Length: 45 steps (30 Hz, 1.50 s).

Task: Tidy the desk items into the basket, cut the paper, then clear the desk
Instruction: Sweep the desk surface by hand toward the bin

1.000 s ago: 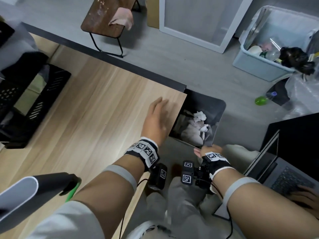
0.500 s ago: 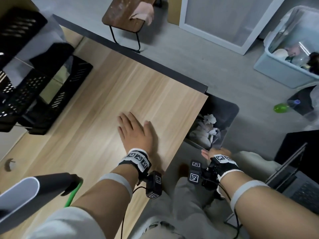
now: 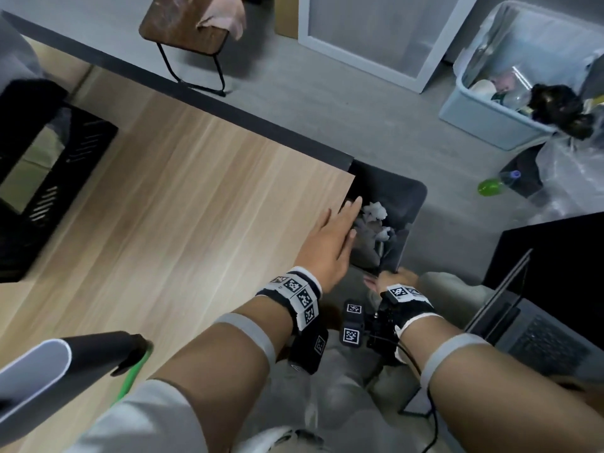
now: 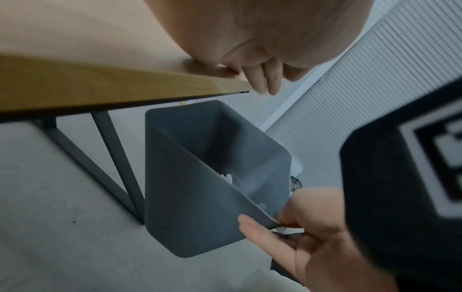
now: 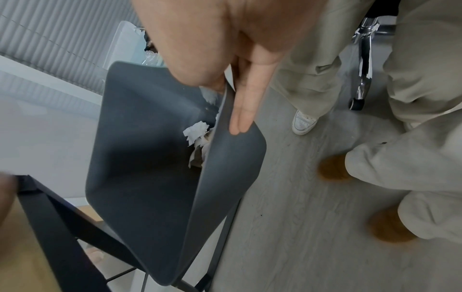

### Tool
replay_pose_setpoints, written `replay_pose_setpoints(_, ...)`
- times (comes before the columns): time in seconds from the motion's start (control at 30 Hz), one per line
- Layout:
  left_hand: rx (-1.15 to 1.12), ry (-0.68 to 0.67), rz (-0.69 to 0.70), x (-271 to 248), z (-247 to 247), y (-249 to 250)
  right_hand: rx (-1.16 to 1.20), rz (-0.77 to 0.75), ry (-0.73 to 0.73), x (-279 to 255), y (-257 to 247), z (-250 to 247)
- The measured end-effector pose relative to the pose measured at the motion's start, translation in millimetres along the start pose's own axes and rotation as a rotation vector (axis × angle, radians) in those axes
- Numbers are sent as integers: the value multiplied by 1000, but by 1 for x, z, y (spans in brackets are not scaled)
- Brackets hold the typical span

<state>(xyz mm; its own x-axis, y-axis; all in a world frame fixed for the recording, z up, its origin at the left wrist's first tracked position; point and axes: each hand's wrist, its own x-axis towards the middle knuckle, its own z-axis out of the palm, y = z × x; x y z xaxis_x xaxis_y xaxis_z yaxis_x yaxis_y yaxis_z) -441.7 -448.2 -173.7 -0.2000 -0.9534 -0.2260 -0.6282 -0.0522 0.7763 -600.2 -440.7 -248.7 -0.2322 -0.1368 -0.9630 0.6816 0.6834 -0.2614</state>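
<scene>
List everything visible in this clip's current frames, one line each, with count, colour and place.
desk: one, light wood, left.
bin: one, dark grey, tilted at the desk's corner.
crumpled paper: several, white, inside the bin.
basket: one, black, desk's far left.
tub: one, pale blue, floor, far right.
bottle: one, green, floor.
stool: one, brown, beyond the desk.
laptop: one, grey, right.
left hand: flat at the desk edge.
right hand: pinches the bin's rim.

A light wooden desk (image 3: 170,197) carries a black mesh basket (image 3: 49,178) at its far left.
</scene>
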Motion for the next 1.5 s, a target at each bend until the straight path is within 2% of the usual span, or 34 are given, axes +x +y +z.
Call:
replay_pose_setpoints(0.1, -157, 34, 14, 6, -1, -1, -25, -64, -35, 5, 2, -2)
replay_pose_setpoints(0.2, -253, 196, 40, 16, -12, -3, 5, -82, -72, 5, -1, 1)
replay_pose_setpoints(0.3, -365, 332, -42, 28, -23, 3, -125, -61, -78, 13, -6, 3)
replay_pose_setpoints(0.37, -426, 388, -111, 36, -32, 7, -383, -132, -67, 27, -4, 8)
replay_pose_setpoints(0.4, -428, 412, -115, 42, -37, 6, -597, -164, -70, 33, -3, 15)
replay_pose_setpoints(0.5, -452, 440, -92, 62, -59, -4, -1456, -315, -39, 39, -10, 36)
replay_pose_setpoints(0.53, -472, 447, -90, 70, -66, -9, -1601, -332, -40, 46, -14, 43)
replay_pose_setpoints(0.57, -477, 451, -82, 79, -72, -12, -1781, -372, -104, 54, -17, 50)
replay_pose_setpoints(0.63, -450, 438, -69, 96, -80, -20, -1946, -385, -158, 76, -22, 62)
replay_pose_setpoints(0.73, -450, 401, -70, 116, -83, -30, -2015, -385, -179, 105, -26, 75)
replay_pose_setpoints(0.9, -372, 351, -110, 134, -87, -38, -2013, -436, -122, 165, -21, 87)
replay_pose_setpoints(1.17, -314, 400, -87, 149, -83, -41, -2103, -363, -87, 222, -2, 96)
replay_pose_setpoints(1.37, -293, 439, -31, 147, -81, -41, -2106, -400, -62, 232, -7, 83)
replay_pose_setpoints(1.5, -336, 451, -36, 144, -82, -38, -2037, -411, -107, 225, -7, 79)
